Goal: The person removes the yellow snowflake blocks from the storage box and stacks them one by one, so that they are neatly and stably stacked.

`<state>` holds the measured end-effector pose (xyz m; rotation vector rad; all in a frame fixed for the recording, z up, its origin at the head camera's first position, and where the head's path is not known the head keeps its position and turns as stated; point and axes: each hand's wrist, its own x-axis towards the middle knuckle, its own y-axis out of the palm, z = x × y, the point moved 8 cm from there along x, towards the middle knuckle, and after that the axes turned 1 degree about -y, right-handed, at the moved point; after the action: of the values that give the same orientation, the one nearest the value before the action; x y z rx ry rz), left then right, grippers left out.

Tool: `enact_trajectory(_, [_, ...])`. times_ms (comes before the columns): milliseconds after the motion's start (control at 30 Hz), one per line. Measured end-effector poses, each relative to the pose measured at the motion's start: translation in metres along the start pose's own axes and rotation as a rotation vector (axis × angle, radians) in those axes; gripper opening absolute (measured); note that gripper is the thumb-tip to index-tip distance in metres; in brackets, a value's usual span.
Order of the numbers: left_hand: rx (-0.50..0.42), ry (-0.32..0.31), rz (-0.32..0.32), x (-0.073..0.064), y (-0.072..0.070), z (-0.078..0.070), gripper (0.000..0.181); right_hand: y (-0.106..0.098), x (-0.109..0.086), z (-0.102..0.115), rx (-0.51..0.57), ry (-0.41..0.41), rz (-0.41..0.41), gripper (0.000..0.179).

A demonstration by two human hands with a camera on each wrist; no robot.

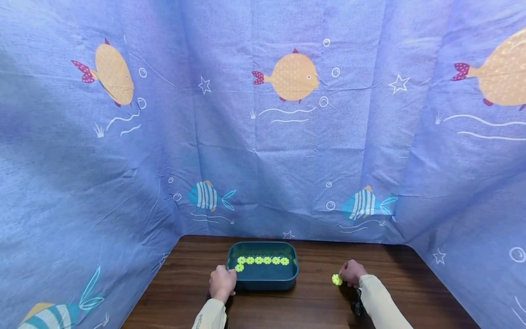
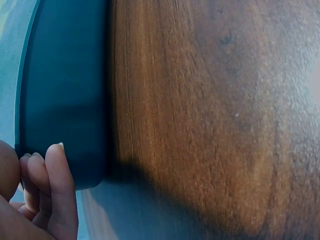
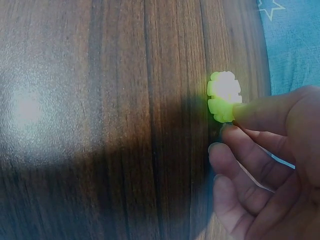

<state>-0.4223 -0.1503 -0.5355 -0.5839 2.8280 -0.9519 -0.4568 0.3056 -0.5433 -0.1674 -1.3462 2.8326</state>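
My left hand (image 1: 222, 283) grips the left front corner of a dark teal rectangular bin (image 1: 271, 284). In the left wrist view the fingers (image 2: 61, 192) lie against the outer wall, with the thumb at the rim. Inside the bin are several yellow-green flower-shaped discs (image 1: 267, 260), most of them in a row, one lower at the left end. To the right of the bin, my right hand (image 1: 354, 273) pinches another flower-shaped disc (image 3: 223, 97) between thumb and forefinger, above the table. The other fingers of that hand are loosely bent.
The bin stands on a dark wood-grain table (image 1: 316, 301) near its back edge. Blue cloth (image 1: 283, 146) printed with fish and stars hangs behind the table and along both sides. A dark wrist strap (image 1: 357, 304) shows under the right sleeve.
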Motion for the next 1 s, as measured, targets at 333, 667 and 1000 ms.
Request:
enact_trajectory(333, [-0.008, 0.009, -0.012, 0.0001, 0.0000, 0.0000, 0.019, -0.0007, 0.0004, -0.0011, -0.002, 0.003, -0.002, 0.010])
enact_trajectory(667, [-0.004, -0.018, 0.001, -0.0016, 0.0016, 0.0010, 0.020, 0.0036, -0.0004, -0.0041, -0.012, 0.012, 0.017, 0.013])
enact_trajectory(1000, [-0.013, -0.010, -0.008, -0.0014, 0.0001, 0.0007, 0.019, 0.0030, -0.0009, -0.0048, -0.013, 0.015, 0.015, 0.011])
